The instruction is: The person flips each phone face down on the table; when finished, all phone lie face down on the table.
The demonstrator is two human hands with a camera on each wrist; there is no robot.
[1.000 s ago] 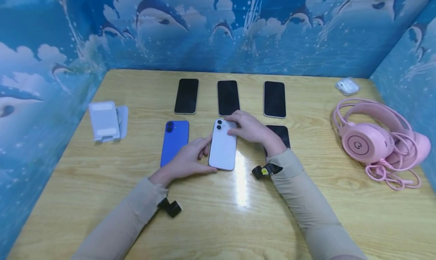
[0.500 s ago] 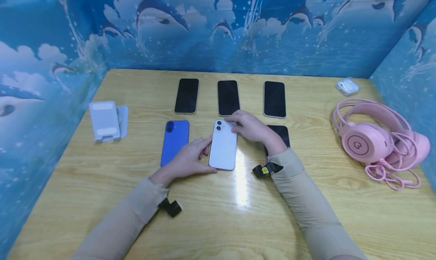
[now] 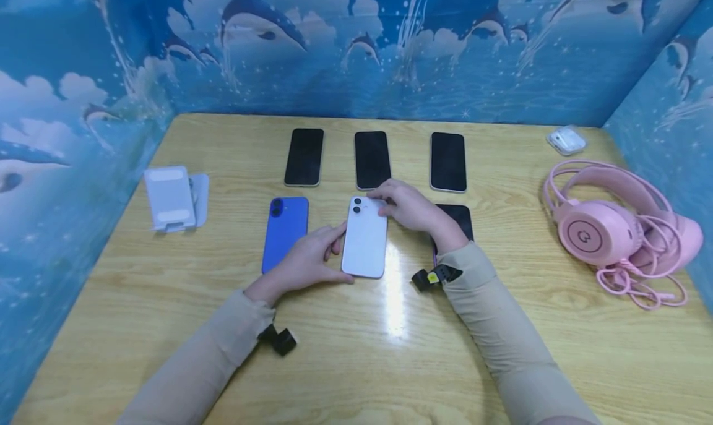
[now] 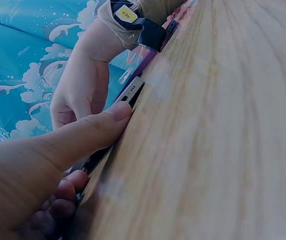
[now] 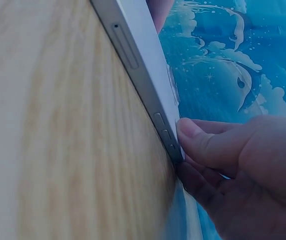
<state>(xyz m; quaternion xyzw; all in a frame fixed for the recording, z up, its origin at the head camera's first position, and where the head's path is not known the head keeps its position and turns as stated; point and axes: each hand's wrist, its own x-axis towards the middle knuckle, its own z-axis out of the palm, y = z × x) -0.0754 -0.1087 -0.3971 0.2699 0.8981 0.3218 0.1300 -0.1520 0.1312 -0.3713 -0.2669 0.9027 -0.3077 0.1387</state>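
Note:
A white phone lies face down on the wooden table, camera lenses at its far left corner. My left hand holds its near left corner, thumb against the bottom edge and fingers along the left side. My right hand grips the far right corner; in the right wrist view its thumb presses the phone's side by the buttons, with the fingers curled round the top. The phone stays flat on the table.
A blue phone lies left of the white one. Three dark-screened phones line the back row; another lies under my right wrist. Pink headphones, an earbud case and a white stand flank them.

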